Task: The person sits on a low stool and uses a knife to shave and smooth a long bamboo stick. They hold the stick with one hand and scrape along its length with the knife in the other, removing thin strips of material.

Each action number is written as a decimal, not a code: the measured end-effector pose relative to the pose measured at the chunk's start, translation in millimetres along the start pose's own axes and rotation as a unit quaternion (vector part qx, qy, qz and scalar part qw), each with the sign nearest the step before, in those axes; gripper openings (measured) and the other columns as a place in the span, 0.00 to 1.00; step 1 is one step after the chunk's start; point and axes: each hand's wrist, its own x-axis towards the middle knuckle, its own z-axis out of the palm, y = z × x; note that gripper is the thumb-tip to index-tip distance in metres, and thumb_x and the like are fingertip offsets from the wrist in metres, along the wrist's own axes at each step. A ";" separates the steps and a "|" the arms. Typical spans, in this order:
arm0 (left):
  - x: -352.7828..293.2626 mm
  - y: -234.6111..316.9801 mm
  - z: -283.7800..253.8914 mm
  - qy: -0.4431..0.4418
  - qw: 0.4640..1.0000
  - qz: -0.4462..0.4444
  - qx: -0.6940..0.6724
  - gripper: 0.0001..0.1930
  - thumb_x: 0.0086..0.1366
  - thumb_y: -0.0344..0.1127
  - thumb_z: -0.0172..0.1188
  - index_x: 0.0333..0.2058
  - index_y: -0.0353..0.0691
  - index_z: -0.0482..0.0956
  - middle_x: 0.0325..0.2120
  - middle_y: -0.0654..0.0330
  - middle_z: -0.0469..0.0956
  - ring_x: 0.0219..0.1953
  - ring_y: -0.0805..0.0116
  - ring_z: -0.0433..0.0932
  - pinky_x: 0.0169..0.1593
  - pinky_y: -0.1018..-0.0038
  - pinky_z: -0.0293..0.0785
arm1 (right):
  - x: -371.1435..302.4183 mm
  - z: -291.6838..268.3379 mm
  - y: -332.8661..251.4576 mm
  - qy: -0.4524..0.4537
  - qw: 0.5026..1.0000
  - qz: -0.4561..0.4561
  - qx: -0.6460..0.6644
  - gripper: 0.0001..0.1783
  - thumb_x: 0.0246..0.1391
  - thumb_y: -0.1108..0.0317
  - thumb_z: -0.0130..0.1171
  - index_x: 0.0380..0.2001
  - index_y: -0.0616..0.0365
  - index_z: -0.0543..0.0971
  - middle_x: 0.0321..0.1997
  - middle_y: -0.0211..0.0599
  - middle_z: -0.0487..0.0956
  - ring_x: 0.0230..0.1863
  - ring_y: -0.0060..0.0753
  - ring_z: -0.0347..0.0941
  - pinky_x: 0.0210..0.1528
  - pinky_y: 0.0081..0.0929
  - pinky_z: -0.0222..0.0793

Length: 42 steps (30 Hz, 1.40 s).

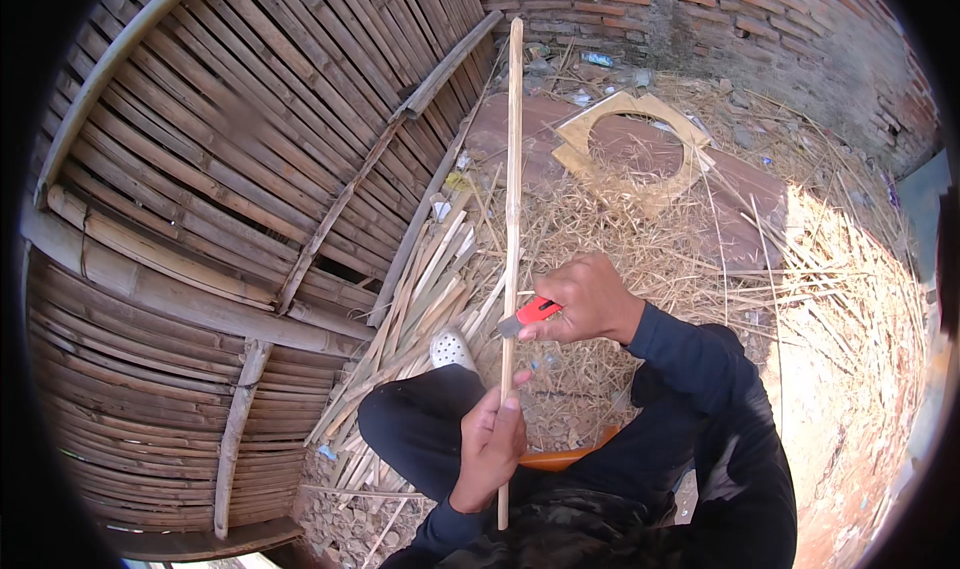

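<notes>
A long, pale bamboo strip (514,159) stretches from my lap far out in front of me. Near its lower end my left hand (491,445) is wrapped round it, fingers closed. My right hand (585,297) grips a red utility knife (537,310) farther up the strip. The knife's blade lies against the strip, crossing it at a slant. Part of the knife's handle is hidden by my fingers.
Bamboo slat walls (240,119) rise on the left, a brick wall (760,29) at the back. Split strips (420,309) lie in a pile on the left beside a white clog (452,350). Thin shavings (640,239) cover the ground, with a board with a round hole (583,149) beyond.
</notes>
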 end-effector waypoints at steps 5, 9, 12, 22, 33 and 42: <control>-6.9 4.7 5.9 0.027 0.994 0.037 0.095 0.20 0.73 0.36 0.45 0.58 0.32 0.64 0.15 0.76 0.59 0.14 0.88 0.53 0.18 0.85 0.49 | 3.9 11.2 -4.2 0.077 0.996 -0.026 -0.036 0.35 0.38 0.28 0.60 0.10 0.50 0.68 0.09 0.30 0.67 0.12 0.37 0.68 0.17 0.31 0.62; -5.9 6.0 2.7 0.033 0.987 0.057 0.145 0.20 0.72 0.35 0.44 0.59 0.33 0.64 0.16 0.77 0.59 0.15 0.90 0.53 0.20 0.86 0.47 | 6.8 21.1 9.0 0.114 0.992 0.004 -0.060 0.35 0.35 0.27 0.61 0.10 0.49 0.68 0.09 0.30 0.67 0.12 0.36 0.68 0.18 0.30 0.63; -7.7 5.3 0.9 0.034 0.979 0.065 0.191 0.19 0.72 0.34 0.44 0.59 0.33 0.64 0.16 0.78 0.58 0.17 0.90 0.53 0.21 0.86 0.47 | 9.3 17.5 12.7 0.107 0.991 -0.015 -0.085 0.35 0.35 0.27 0.60 0.10 0.49 0.68 0.09 0.29 0.67 0.12 0.35 0.68 0.19 0.31 0.63; -18.0 -10.4 -1.9 0.032 0.974 0.056 0.219 0.18 0.72 0.33 0.45 0.57 0.33 0.67 0.15 0.75 0.58 0.18 0.88 0.55 0.22 0.84 0.49 | 19.7 20.9 66.3 0.099 0.981 0.057 -0.157 0.36 0.39 0.24 0.54 0.10 0.49 0.71 0.10 0.33 0.69 0.13 0.39 0.69 0.18 0.36 0.63; -23.6 -23.0 -30.1 0.057 0.993 -0.006 0.106 0.18 0.72 0.35 0.45 0.57 0.33 0.66 0.13 0.76 0.60 0.14 0.90 0.56 0.18 0.86 0.51 | 4.8 -35.5 160.7 0.094 0.873 0.469 -0.092 0.43 0.57 0.30 0.39 0.20 0.62 0.79 0.19 0.54 0.76 0.27 0.56 0.76 0.30 0.48 0.68; -1.9 -0.9 -8.2 0.049 0.991 0.044 0.116 0.19 0.72 0.35 0.46 0.57 0.31 0.66 0.14 0.77 0.60 0.14 0.90 0.54 0.19 0.87 0.49 | 1.6 3.8 28.0 0.008 0.997 0.072 -0.030 0.35 0.50 0.30 0.51 0.15 0.54 0.76 0.11 0.38 0.71 0.13 0.43 0.71 0.18 0.38 0.64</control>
